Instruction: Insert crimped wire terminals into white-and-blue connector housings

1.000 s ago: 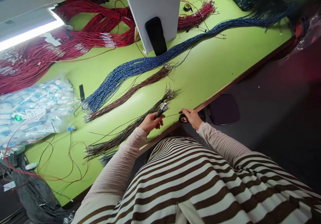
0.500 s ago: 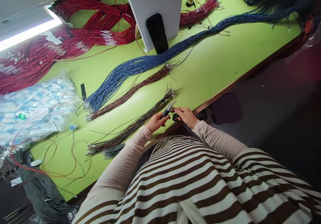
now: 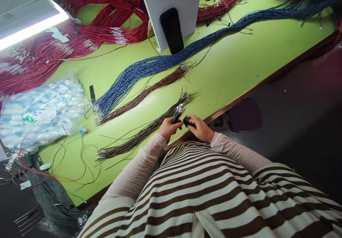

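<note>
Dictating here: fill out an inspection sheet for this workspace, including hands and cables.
Surface: green tabletop, wire bundles lying across it.
Items held: dark wire bundle with silvery ends; black tape roll.
Clutter: clear bag of white-and-blue parts.
Hands: left hand grips the dark wire bundle; right hand holds the tape, close by.
Cables: red wires, blue bundle, brown bundle.
Surroundings: lit lamp, upper left; dark seat beyond the table edge.

The right hand [image 3: 200, 128] has brought the black tape roll [image 3: 186, 121] leftward, from well apart to just beside the left hand [image 3: 170, 127], and the wire bundle [image 3: 177, 115] held there now points more steeply toward the far side.
</note>
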The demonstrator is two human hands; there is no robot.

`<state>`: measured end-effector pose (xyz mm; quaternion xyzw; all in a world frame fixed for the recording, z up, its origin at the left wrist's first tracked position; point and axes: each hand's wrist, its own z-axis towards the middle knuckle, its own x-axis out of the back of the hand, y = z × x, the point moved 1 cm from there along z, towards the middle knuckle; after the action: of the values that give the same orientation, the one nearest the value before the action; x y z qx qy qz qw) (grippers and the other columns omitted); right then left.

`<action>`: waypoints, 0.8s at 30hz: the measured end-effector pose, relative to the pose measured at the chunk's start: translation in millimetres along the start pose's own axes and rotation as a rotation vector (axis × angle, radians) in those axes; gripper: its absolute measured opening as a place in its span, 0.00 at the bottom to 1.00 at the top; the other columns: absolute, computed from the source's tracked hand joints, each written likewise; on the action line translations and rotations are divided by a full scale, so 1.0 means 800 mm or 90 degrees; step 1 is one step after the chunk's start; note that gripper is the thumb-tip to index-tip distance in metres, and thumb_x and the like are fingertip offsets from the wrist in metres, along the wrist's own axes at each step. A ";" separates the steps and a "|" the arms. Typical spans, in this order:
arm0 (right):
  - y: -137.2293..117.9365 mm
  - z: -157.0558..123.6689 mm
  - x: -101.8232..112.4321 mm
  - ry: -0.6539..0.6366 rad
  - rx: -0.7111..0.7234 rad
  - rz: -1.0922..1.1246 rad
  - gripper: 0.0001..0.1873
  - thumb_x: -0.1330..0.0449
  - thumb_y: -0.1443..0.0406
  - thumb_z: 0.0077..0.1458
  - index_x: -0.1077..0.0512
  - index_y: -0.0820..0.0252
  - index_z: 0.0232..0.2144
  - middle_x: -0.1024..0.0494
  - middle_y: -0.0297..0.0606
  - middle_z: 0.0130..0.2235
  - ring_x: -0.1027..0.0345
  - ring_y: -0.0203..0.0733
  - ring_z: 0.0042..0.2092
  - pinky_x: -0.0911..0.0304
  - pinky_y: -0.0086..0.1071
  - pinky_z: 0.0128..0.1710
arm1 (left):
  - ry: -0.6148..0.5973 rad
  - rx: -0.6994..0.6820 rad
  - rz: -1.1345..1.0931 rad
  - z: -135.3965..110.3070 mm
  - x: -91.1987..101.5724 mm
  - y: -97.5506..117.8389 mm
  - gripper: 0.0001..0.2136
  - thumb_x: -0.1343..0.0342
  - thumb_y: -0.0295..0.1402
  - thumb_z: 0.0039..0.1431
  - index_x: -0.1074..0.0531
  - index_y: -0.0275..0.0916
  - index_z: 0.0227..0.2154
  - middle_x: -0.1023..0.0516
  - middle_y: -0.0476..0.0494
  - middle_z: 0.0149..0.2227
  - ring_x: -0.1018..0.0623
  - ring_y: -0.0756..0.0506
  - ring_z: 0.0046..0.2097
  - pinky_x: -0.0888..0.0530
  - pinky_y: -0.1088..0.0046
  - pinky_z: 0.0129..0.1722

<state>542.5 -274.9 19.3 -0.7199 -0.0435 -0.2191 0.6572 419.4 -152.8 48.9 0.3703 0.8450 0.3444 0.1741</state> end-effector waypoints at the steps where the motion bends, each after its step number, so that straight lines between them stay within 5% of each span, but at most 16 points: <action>1: 0.002 0.000 -0.003 0.018 0.031 -0.064 0.21 0.46 0.69 0.55 0.39 0.60 0.52 0.22 0.44 0.42 0.30 0.44 0.46 0.40 0.42 0.50 | -0.008 0.012 -0.007 -0.001 0.000 0.000 0.14 0.34 0.36 0.39 0.30 0.32 0.25 0.30 0.50 0.17 0.43 0.58 0.15 0.51 0.79 0.14; 9: 0.004 -0.002 -0.011 0.075 0.175 -0.342 0.20 0.50 0.70 0.60 0.39 0.62 0.55 0.22 0.43 0.42 0.30 0.43 0.46 0.49 0.44 0.57 | -0.111 0.107 -0.087 0.002 0.005 0.002 0.13 0.35 0.35 0.39 0.29 0.30 0.22 0.29 0.45 0.19 0.46 0.59 0.15 0.53 0.79 0.15; 15: 0.000 -0.003 -0.013 0.097 0.229 -0.390 0.18 0.52 0.70 0.62 0.35 0.64 0.53 0.22 0.43 0.39 0.30 0.41 0.44 0.51 0.43 0.58 | -0.100 0.130 -0.122 0.005 0.002 0.004 0.10 0.37 0.31 0.35 0.30 0.30 0.20 0.34 0.49 0.16 0.46 0.59 0.15 0.54 0.79 0.15; 19: -0.002 0.004 -0.018 0.076 0.147 -0.326 0.19 0.49 0.71 0.60 0.35 0.62 0.53 0.21 0.44 0.41 0.30 0.43 0.46 0.49 0.44 0.57 | -0.044 0.096 -0.122 0.005 -0.004 0.003 0.09 0.40 0.31 0.34 0.36 0.35 0.14 0.41 0.54 0.12 0.48 0.59 0.14 0.54 0.78 0.15; 24: -0.002 0.015 -0.023 0.058 -0.084 -0.076 0.21 0.40 0.70 0.52 0.34 0.62 0.50 0.20 0.42 0.39 0.28 0.44 0.44 0.38 0.39 0.49 | 0.012 0.013 -0.081 -0.003 -0.012 -0.005 0.09 0.41 0.32 0.33 0.37 0.36 0.16 0.42 0.57 0.11 0.46 0.58 0.14 0.53 0.78 0.15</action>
<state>528.7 -259.1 13.1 -0.7471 -0.0416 -0.2926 0.5953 422.6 -163.1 47.7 0.3145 0.8718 0.3275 0.1841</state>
